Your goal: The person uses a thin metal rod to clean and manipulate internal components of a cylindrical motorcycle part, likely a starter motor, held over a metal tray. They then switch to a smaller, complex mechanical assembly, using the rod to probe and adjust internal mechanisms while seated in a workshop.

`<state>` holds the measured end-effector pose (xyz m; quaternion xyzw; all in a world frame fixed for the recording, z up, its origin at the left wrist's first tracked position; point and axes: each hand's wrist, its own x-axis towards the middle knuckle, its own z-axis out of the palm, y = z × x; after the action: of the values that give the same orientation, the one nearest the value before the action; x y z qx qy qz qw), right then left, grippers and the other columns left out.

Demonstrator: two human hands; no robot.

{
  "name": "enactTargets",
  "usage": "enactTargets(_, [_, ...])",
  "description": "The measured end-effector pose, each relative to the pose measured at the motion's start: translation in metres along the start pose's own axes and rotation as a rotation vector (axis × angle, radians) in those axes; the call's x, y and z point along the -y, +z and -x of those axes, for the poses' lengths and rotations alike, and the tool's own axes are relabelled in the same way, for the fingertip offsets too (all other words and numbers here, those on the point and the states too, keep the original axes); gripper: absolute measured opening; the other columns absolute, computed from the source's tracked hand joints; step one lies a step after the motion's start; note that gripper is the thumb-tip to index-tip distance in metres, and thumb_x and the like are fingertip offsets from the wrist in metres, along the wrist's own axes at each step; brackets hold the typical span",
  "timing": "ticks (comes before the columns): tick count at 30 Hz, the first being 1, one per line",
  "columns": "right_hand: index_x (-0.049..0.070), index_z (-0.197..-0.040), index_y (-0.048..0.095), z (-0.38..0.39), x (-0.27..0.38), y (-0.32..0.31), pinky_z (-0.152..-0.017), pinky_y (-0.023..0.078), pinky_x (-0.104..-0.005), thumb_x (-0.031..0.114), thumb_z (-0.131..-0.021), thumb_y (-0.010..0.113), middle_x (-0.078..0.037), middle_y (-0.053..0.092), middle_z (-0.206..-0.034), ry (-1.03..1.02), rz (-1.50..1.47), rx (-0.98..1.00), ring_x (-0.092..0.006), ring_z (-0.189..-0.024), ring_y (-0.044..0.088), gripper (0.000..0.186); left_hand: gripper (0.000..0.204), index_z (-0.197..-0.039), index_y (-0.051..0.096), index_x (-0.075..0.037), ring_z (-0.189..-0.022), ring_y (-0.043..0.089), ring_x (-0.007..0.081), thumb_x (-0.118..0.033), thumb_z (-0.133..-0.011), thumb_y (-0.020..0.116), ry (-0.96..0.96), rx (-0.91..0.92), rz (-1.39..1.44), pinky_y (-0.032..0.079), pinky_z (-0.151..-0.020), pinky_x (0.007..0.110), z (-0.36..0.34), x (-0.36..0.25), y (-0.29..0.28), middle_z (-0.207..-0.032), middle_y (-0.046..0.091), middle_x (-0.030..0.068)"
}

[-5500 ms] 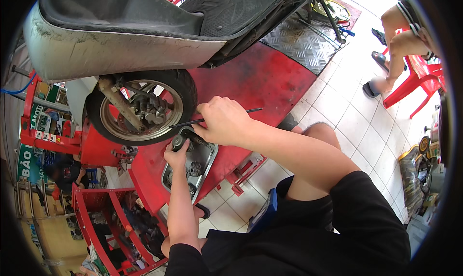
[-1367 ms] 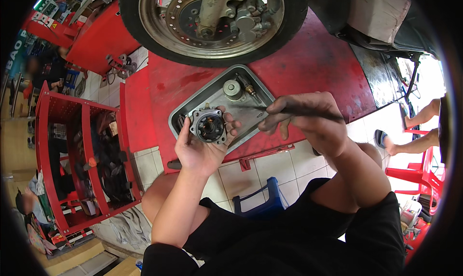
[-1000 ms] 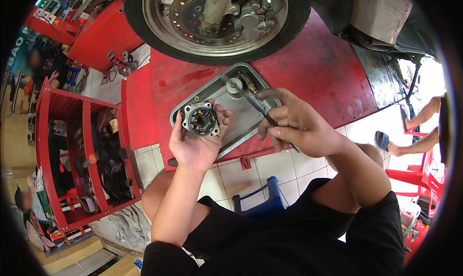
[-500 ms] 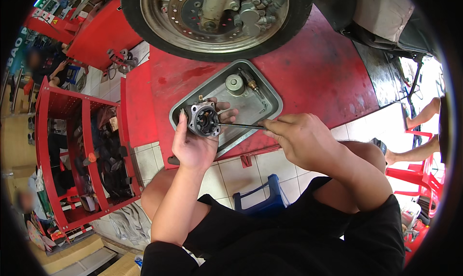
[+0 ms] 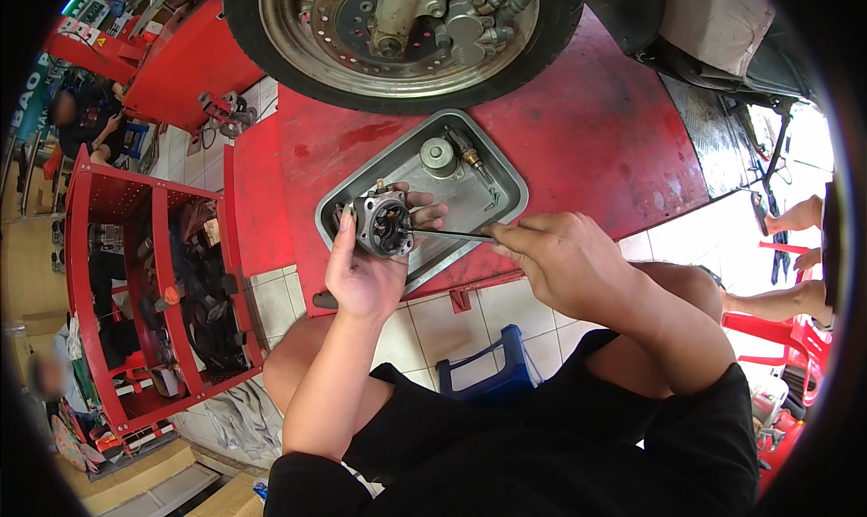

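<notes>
My left hand [image 5: 363, 284] is wrapped round a round metal motor housing [image 5: 368, 236], its open end facing up and its dark inner parts showing. A flange with holes rings the opening. In my right hand [image 5: 571, 262] is a thin screwdriver [image 5: 452, 236], held almost level between thumb and fingers. Its tip reaches into the housing from the right; the handle is hidden in my grip. Beneath my left hand lies a grey metal tray [image 5: 508, 169], holding a silver cylindrical part [image 5: 439, 158], a slim metal shaft-like part [image 5: 468, 150] and small screws [image 5: 492, 200].
The tray rests on a red platform [image 5: 623, 129]. Beyond it stands a motorcycle wheel [image 5: 397, 93] with a brake disc. A red rack [image 5: 167, 291] full of parts stands left, a blue stool [image 5: 501, 368] near my knees. At right are red plastic chairs [image 5: 790, 336] and another person's legs [image 5: 768, 300].
The housing has tilted slightly in my left hand, and the screwdriver stays in it. At right, the other person's legs and hand have shifted.
</notes>
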<state>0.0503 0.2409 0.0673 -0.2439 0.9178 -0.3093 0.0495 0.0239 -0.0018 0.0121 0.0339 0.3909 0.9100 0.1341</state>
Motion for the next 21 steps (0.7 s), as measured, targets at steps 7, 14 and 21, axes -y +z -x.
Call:
enactTargets(7, [-0.002, -0.103, 0.068, -0.003, 0.004, -0.007, -0.069, 0.051, -0.0492, 0.006, -0.090, 0.058, -0.022, 0.063, -0.072, 0.085, -0.377, 0.139, -0.0419, -0.076, 0.064, 0.019, 0.072, -0.137, 0.040, 0.007, -0.116, 0.059, 0.0437, -0.055, -0.099, 0.036, 0.192, 0.127, -0.423, 0.045, -0.102, 0.051, 0.004, 0.005, -0.007, -0.125, 0.056, 0.0274])
enactTargets(14, [-0.002, -0.100, 0.069, 0.001, 0.011, 0.004, -0.066, 0.052, -0.0469, 0.007, -0.089, 0.060, -0.021, 0.065, -0.076, 0.138, -0.329, 0.109, -0.0410, -0.074, 0.064, 0.017, 0.071, -0.137, 0.040, 0.007, -0.112, 0.062, 0.0412, -0.053, -0.100, 0.036, 0.247, 0.071, -0.509, 0.047, -0.099, 0.049, 0.009, 0.009, -0.006, -0.119, 0.058, 0.0270])
enactTargets(21, [0.001, -0.106, 0.069, 0.009, 0.022, 0.008, -0.058, 0.054, -0.0441, 0.009, -0.074, 0.069, -0.014, 0.069, -0.079, 0.085, 0.100, 0.000, -0.0354, -0.068, 0.067, 0.033, 0.068, -0.135, 0.042, 0.007, -0.110, 0.063, 0.0405, -0.051, -0.100, 0.035, 0.248, 0.035, -0.477, 0.048, -0.098, 0.049, 0.008, 0.014, -0.005, -0.117, 0.059, 0.0263])
